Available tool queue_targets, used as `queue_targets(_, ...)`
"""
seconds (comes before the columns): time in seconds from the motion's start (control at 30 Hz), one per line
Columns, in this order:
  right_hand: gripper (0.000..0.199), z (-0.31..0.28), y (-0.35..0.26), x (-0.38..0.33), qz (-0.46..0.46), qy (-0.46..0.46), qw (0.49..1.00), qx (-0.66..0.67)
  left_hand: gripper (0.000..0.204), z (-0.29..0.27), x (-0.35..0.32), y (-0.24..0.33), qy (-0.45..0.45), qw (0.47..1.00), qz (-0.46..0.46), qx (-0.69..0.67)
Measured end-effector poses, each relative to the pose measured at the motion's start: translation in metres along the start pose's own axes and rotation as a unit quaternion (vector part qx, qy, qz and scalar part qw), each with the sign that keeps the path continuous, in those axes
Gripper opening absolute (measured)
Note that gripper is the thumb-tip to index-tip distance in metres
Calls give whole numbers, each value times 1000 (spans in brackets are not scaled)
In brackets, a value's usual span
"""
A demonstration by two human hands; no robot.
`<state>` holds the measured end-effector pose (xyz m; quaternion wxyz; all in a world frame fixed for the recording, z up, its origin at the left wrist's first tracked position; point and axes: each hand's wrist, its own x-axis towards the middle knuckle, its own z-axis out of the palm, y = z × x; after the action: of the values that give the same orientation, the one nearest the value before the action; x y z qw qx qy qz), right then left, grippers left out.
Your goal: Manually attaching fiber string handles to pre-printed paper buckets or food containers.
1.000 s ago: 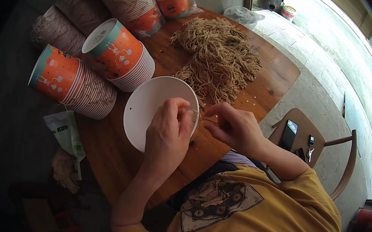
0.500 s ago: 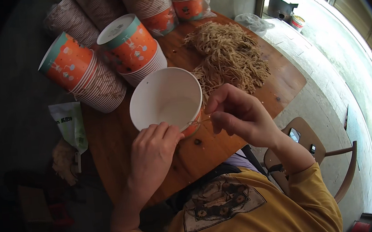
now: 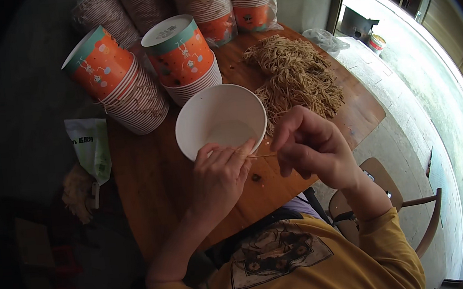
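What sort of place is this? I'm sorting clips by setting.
Likely a small food-packing spot by an open doorway: a wooden table bears stacks of printed paper bowls, a heap of dry noodles and an open white bowl.

a round wooden table carries a white bowl; behind the bowl lie stacks of orange cups, and right of it a noodle heap.

- White paper bowl, plain inside.
- Stacked cups: orange with teal rims and small white figures; ribbed white below.
- Tan-brown noodles.
- Reddish-brown wooden counter.
- Mustard-yellow shirt.
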<state>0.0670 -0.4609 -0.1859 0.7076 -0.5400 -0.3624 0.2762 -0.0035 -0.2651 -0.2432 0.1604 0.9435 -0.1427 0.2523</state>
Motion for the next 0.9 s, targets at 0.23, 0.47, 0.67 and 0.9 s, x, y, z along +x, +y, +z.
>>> queue_targets(0.23,18,-25,-1,11,98,6,995,30,11,-41,-3,-36,-119,991,24,53)
queue_targets(0.47,19,-72,10,22,-105,-154,932,311,15,-69,-5,-106,-77,994,-11,81)
queue_targets(0.67,14,-91,19,9,-190,-94,943,258,13,-57,-9,-138,-54,997,-56,28)
queue_targets(0.9,33,-61,12,16,-210,125,922,300,10,-52,-7,-148,-62,995,-72,-9)
